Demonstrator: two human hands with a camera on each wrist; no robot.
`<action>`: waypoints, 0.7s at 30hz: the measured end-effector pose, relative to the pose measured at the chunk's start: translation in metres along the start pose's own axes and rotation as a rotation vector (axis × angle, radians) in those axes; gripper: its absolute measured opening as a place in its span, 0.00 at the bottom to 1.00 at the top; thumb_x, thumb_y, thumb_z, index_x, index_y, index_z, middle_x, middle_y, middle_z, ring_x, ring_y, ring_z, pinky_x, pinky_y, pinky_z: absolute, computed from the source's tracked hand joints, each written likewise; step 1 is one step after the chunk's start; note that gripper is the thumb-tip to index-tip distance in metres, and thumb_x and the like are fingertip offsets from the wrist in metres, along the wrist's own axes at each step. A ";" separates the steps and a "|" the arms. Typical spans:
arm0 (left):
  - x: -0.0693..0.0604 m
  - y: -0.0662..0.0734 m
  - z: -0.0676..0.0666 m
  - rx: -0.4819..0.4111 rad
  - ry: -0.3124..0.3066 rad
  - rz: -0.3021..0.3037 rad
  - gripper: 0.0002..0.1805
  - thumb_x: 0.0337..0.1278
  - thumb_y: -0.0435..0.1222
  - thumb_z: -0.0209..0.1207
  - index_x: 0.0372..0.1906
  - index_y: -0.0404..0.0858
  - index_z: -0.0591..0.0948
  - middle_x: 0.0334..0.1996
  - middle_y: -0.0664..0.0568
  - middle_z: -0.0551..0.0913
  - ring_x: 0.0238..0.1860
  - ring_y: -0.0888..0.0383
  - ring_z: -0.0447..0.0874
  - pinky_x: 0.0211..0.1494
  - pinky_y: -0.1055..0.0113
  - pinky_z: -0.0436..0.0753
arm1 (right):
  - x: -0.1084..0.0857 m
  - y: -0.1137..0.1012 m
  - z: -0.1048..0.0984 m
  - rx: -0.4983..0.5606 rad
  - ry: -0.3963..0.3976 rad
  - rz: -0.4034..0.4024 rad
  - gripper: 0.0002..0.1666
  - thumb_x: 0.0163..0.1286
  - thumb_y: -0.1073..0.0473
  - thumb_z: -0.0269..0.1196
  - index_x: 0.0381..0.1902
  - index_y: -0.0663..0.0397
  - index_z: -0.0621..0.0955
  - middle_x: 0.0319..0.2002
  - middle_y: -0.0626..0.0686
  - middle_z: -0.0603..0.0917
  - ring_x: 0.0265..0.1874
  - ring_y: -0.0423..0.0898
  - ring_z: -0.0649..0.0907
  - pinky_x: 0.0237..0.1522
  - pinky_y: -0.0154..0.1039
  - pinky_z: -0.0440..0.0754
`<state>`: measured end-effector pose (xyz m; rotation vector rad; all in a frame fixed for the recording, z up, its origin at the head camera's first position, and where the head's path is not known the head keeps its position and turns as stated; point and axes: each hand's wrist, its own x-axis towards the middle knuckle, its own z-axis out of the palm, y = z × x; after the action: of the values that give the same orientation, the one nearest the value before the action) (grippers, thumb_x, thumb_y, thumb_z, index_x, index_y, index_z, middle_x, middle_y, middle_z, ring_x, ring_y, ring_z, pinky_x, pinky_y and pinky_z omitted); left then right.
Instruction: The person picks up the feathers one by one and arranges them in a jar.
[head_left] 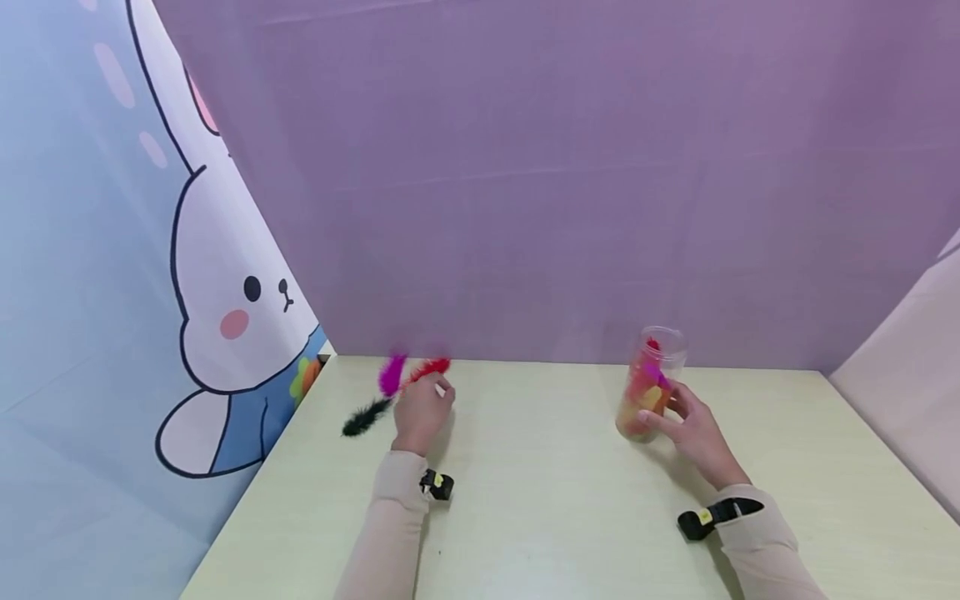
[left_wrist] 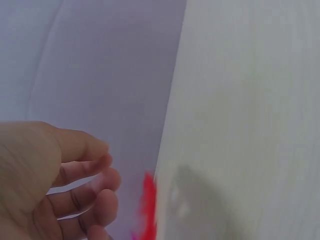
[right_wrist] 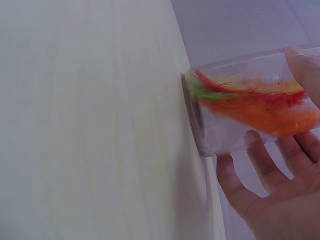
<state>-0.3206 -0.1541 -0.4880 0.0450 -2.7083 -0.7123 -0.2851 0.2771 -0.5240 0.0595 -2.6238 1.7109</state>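
My right hand (head_left: 701,433) grips a clear jar (right_wrist: 225,135) on the table, thumb on one side and fingers on the other. Orange, red, yellow and green feathers (right_wrist: 265,110) show through its wall, and the head view also has a purple one inside. On the left, my left hand (head_left: 423,412) is beside a purple feather (head_left: 392,375), a red feather (head_left: 431,367) and a black feather (head_left: 365,418). Its fingers (left_wrist: 102,205) are loosely bent in the left wrist view, with nothing visible between them. The red feather is blurred just past the fingertips.
The pale table (head_left: 540,500) reaches back to a purple cloth wall (head_left: 562,208). A blue sheet with a cartoon rabbit (head_left: 232,275) hangs at the left, and a white sheet (head_left: 915,375) hangs at the right. Each wrist wears a strapped black camera (head_left: 437,485).
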 end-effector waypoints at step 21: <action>-0.012 -0.103 -0.071 -0.042 -0.029 -0.364 0.13 0.66 0.42 0.57 0.46 0.38 0.85 0.42 0.38 0.88 0.38 0.39 0.87 0.31 0.53 0.79 | 0.002 -0.001 0.000 0.016 0.003 -0.025 0.56 0.68 0.41 0.69 0.82 0.53 0.54 0.78 0.65 0.62 0.76 0.69 0.63 0.67 0.78 0.60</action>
<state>-0.2915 -0.2761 -0.4831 0.5324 -2.7402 -0.8740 -0.2870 0.2770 -0.5229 0.0897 -2.5957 1.7228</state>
